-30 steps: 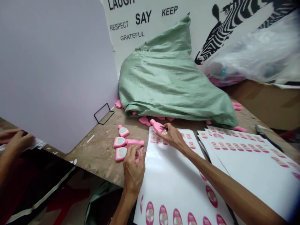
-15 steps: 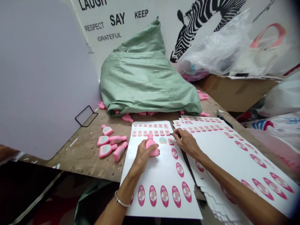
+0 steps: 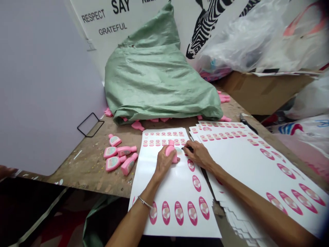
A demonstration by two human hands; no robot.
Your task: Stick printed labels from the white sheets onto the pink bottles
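Observation:
My left hand (image 3: pixel 165 161) is closed around a small pink plastic bottle (image 3: pixel 170 150), its neck pointing away from me, above a white sticker sheet (image 3: pixel 164 185). Just right of the bottle, a pale green sticker (image 3: pixel 178 151) shows on the sheet, partly hidden. My right hand (image 3: pixel 197 153) pinches a small dark tool (image 3: pixel 183 148) whose tip is at that sticker; most of it is hidden by the fingers, so its exact kind is unclear. Pink labels (image 3: pixel 179 212) run along the sheet's edges. To the left lie several pink bottles with pale green labels (image 3: pixel 114 163).
A second stack of sticker sheets (image 3: pixel 231 161) lies to the right, with black-handled scissors or a cutter (image 3: pixel 248 124) beyond it. Behind, a large green sack (image 3: pixel 156 79) rests over more pink bottles (image 3: pixel 138 126). A black wire stand (image 3: pixel 90 125) is at the left.
My left hand has brought the bottle right and slightly up, close to the pale green sticker. My right hand's dark tool has shifted left to that sticker. The camera view has tilted down a little.

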